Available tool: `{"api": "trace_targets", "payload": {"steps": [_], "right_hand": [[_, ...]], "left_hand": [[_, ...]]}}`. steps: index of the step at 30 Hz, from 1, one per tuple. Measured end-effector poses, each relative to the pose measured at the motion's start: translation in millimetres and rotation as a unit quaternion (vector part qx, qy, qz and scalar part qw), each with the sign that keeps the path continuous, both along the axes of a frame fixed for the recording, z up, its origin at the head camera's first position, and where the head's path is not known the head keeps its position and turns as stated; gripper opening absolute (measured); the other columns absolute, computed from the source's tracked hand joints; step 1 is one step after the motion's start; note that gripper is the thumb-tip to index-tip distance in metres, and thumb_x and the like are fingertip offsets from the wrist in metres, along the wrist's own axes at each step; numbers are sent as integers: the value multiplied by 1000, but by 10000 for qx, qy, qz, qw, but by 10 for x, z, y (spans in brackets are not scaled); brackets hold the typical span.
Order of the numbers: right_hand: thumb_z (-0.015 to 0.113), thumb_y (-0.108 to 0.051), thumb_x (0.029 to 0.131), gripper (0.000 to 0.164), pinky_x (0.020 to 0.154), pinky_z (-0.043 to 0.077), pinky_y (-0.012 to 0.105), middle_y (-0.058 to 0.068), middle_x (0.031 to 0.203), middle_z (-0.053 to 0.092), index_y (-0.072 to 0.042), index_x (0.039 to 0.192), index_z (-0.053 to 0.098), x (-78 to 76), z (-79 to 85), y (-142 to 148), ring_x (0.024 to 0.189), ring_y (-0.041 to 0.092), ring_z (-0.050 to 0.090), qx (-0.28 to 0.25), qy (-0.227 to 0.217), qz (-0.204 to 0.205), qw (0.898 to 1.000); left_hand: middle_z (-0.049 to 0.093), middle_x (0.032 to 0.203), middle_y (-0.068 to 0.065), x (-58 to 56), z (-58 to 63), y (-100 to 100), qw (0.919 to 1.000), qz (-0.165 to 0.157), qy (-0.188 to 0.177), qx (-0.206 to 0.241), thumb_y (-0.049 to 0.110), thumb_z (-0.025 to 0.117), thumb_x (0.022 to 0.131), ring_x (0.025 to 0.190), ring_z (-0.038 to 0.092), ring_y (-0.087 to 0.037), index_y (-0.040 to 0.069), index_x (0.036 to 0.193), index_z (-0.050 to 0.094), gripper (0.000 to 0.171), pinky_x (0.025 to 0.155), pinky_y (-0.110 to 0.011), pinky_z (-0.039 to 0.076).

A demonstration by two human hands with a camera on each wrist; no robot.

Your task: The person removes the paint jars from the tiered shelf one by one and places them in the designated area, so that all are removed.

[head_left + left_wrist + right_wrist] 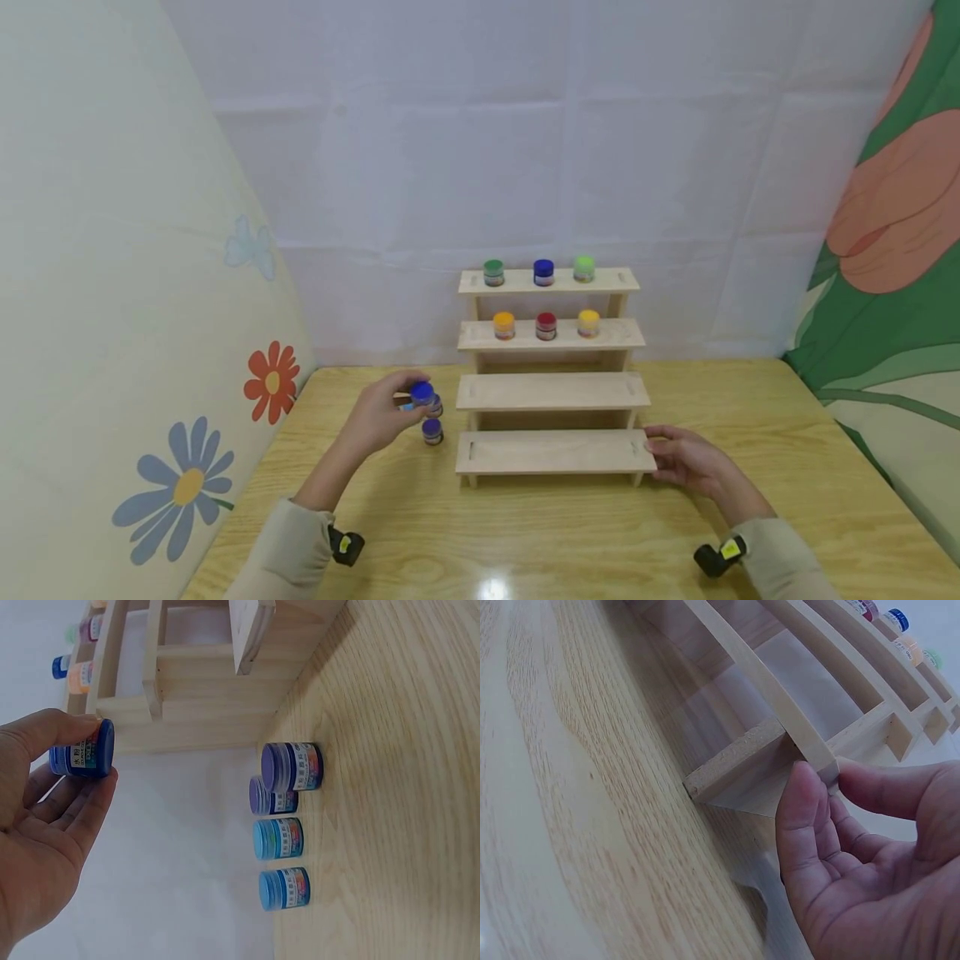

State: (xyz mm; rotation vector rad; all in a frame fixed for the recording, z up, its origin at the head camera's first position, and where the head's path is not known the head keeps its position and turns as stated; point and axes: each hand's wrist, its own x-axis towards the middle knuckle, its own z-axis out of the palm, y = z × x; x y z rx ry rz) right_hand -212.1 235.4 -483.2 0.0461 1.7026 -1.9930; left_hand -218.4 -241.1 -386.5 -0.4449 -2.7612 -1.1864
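My left hand [384, 414] grips a dark blue paint jar [91, 750] between thumb and fingers, raised off the table to the left of a wooden stepped stand [551, 454]. Below it on the table stand two purple-lidded jars [292, 766] and two light blue jars [283, 889], the latter mostly hidden behind the hand in the head view. My right hand [690, 461] pinches the right end of the stand's lowest shelf, thumb on top and fingers underneath, as the shelf edge [821, 761] shows in the right wrist view.
On the top shelf sit green [493, 273], blue [543, 272] and light green [584, 268] jars. The second shelf carries orange [504, 326], dark red [546, 327] and yellow [588, 324] ones. A white cloth [420, 183] hangs behind the wooden table [555, 533], with painted panels at both sides.
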Motion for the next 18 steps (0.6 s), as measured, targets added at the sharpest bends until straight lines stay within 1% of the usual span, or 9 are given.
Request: {"api": "trace_targets", "payload": {"steps": [7,15,18], "right_hand": [[59,-9,101,40,68,60,24,3,94,71,1,137,46,-8,-10,-2,81,13,68,-7,9,-5,10000],[59,-10,101,38,68,60,23,3,94,71,0,136,49,-5,-17,6,82,13,68,-19,40,29,10000],[59,-11,101,37,68,60,23,3,95,72,-1,135,49,-4,-13,6,82,13,69,-41,50,53,10000]], "left_hand": [[65,125,-22,18,-39,-106,9999,102,54,-83,7,74,91,113,64,-39,-2,133,60,45,98,-53,56],[64,129,-23,18,-128,-228,9995,297,-32,-122,9,76,90,115,65,-41,0,134,60,48,95,-48,58],[63,130,-24,13,-168,-271,9995,310,-27,-88,8,75,91,115,65,-42,-1,135,60,48,94,-48,59]]}}
